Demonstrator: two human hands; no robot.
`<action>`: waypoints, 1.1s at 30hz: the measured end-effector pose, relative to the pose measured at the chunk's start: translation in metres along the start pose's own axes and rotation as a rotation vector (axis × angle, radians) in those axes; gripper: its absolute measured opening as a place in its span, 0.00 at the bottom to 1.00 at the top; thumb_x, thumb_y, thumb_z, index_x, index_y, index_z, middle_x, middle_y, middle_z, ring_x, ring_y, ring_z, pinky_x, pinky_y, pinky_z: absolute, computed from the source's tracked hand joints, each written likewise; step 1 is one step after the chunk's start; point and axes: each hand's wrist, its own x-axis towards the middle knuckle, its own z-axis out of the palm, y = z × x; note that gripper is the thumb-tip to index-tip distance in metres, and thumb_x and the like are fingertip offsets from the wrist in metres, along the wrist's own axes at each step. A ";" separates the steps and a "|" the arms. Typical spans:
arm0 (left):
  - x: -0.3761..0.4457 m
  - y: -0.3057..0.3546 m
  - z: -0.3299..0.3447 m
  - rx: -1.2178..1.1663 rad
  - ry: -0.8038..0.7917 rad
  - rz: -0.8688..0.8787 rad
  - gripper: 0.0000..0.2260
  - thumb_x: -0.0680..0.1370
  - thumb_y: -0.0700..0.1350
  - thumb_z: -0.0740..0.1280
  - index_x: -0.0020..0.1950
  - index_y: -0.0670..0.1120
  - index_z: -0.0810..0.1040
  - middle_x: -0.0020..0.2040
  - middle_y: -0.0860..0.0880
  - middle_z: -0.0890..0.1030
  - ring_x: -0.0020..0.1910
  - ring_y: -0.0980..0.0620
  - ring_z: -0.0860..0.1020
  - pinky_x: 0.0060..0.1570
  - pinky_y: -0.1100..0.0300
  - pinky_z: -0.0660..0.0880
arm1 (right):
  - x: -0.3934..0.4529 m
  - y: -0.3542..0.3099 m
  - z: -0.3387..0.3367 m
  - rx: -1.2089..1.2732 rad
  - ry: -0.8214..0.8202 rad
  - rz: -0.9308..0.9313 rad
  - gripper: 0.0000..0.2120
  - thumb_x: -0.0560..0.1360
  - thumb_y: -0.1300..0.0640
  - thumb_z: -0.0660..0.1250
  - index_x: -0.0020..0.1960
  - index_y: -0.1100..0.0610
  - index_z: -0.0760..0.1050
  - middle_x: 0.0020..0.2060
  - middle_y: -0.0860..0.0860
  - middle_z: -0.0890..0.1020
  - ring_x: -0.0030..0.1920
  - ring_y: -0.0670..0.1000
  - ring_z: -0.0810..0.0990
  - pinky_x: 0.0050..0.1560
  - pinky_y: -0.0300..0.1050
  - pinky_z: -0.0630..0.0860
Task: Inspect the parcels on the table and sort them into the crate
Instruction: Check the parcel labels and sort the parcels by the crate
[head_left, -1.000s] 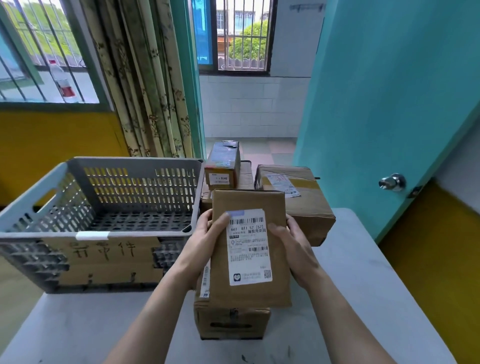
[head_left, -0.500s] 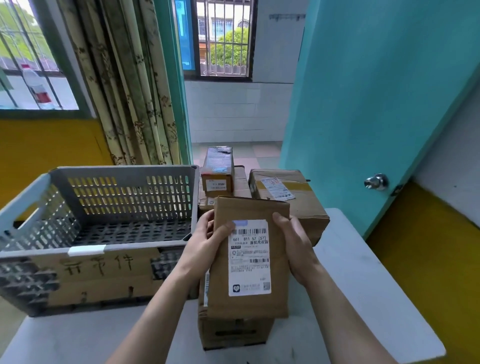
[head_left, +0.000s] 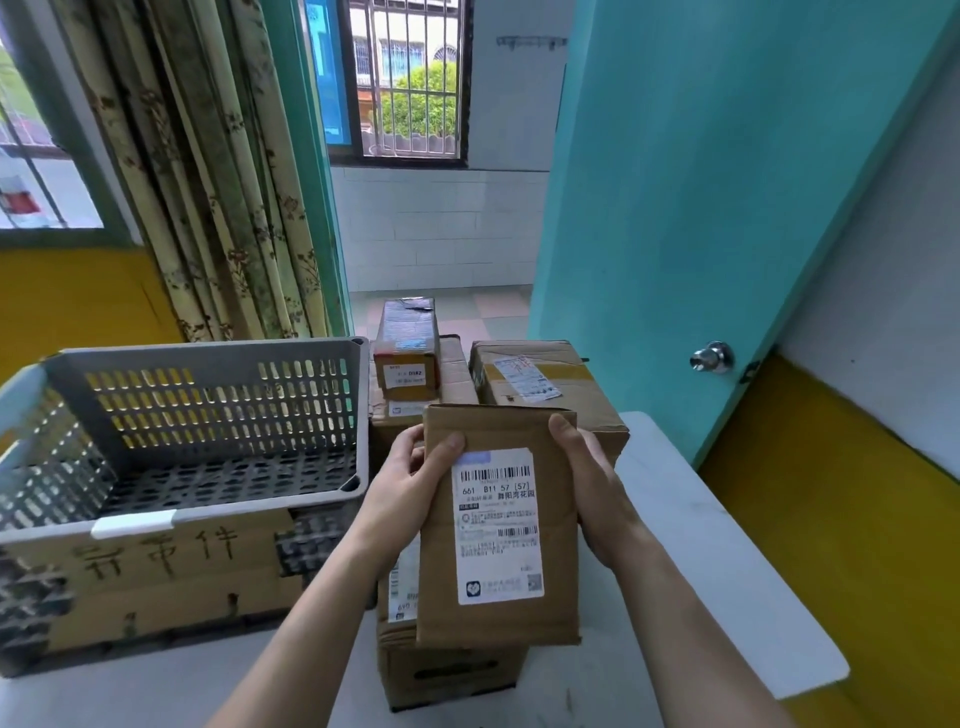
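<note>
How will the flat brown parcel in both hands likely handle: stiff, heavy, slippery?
The flat brown parcel looks fairly stiff: it stays flat though the left hand and right hand grip only its upper edges. Probably light, being thin. Its cardboard face shouldn't slip.

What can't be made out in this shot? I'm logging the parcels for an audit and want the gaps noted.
- Box beneath the flat parcel: head view, its top is mostly covered by that parcel.
- Parcel label's small print: head view, too small and blurred.
- Rear box label: head view, too small to read.
- Crate: head view, left end cut off by the frame edge.
- Left hand fingers: head view, hidden behind the parcel.
</note>
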 end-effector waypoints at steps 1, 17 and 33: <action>0.000 0.001 0.003 -0.003 0.006 -0.002 0.29 0.73 0.64 0.69 0.70 0.52 0.73 0.54 0.50 0.88 0.49 0.53 0.87 0.45 0.60 0.81 | 0.002 -0.001 -0.002 -0.010 0.010 0.000 0.43 0.57 0.18 0.68 0.64 0.44 0.73 0.51 0.48 0.87 0.53 0.51 0.86 0.60 0.59 0.80; 0.021 0.012 0.038 -0.031 0.067 -0.021 0.18 0.81 0.57 0.66 0.69 0.52 0.75 0.51 0.51 0.88 0.49 0.53 0.87 0.44 0.61 0.81 | 0.017 -0.014 -0.034 0.037 -0.121 -0.052 0.27 0.72 0.36 0.64 0.66 0.48 0.74 0.52 0.49 0.87 0.55 0.52 0.86 0.61 0.57 0.80; 0.030 0.019 0.029 0.001 0.145 0.009 0.16 0.82 0.59 0.64 0.63 0.51 0.80 0.53 0.49 0.88 0.52 0.49 0.86 0.56 0.50 0.81 | 0.026 -0.020 -0.037 -0.011 -0.229 -0.118 0.31 0.72 0.36 0.66 0.73 0.41 0.67 0.60 0.43 0.84 0.58 0.44 0.83 0.51 0.39 0.80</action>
